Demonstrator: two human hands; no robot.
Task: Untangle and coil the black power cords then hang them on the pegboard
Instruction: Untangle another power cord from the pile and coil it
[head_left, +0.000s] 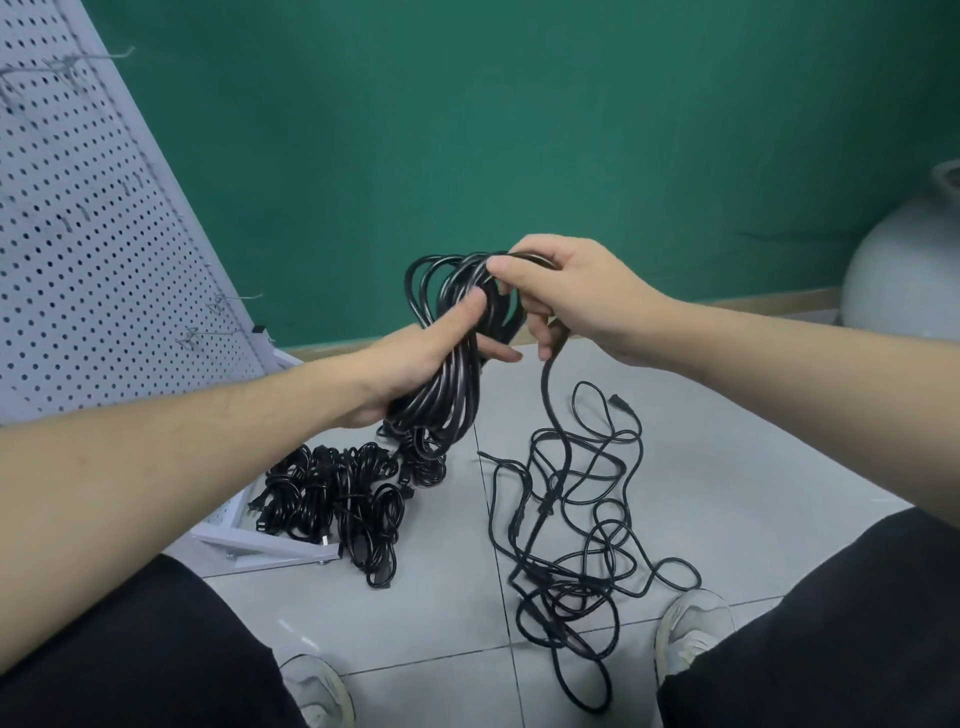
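Observation:
A coil of black power cord (451, 384) hangs in front of me, several loops thick. My left hand (415, 364) grips the coil's middle, thumb pressed across the strands. My right hand (563, 296) pinches the cord at the coil's top, and the loose strand runs down from it to a tangled heap of cord (571, 525) on the tiled floor. A pile of bundled black cords (343, 499) lies at the foot of the white pegboard (78, 218), which leans at the left with a few metal hooks (218, 332) on it.
A green wall stands behind. A grey round vessel (904, 260) sits at the right by the wall. My knees in black trousers and both pale shoes (691, 634) frame the floor. The pegboard's white base frame (270, 551) lies under the bundled cords.

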